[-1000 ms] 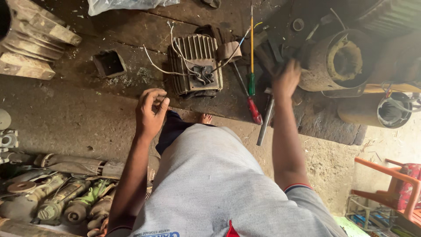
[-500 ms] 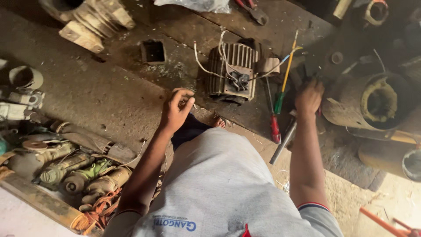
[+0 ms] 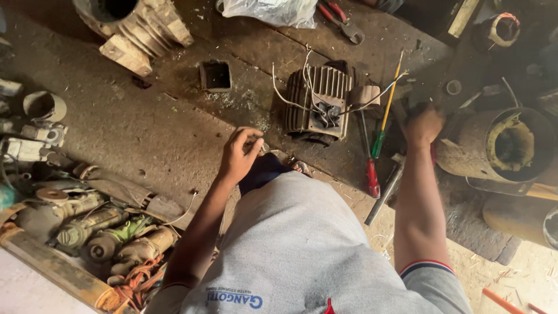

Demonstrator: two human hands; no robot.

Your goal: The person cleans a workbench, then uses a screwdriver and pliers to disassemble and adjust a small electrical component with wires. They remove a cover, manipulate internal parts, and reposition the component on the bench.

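Note:
A small finned electric motor (image 3: 318, 103) with loose white wires lies on the dirty workbench (image 3: 145, 128) ahead of me. My left hand (image 3: 239, 154) hovers just left of it, fingers curled and pinched on a small pale part. My right hand (image 3: 423, 124) reaches to the right of the motor into dark clutter, knuckles up; what its fingers close on is hidden. Between the hands lie a green-handled screwdriver (image 3: 383, 116), a red-handled screwdriver (image 3: 368, 163) and a metal rod (image 3: 385, 193).
A large rusty motor housing (image 3: 501, 145) stands at right. Another finned casing (image 3: 131, 26) sits at top left, pliers (image 3: 342, 22) and a plastic bag (image 3: 270, 10) at top. Several old motor parts (image 3: 87, 227) pile at lower left. A square hole (image 3: 215, 75) opens in the bench.
The view has swung so the motor sits further right. My right hand went from spread fingers to curled over the clutter beside the screwdrivers. My left hand stays curled.

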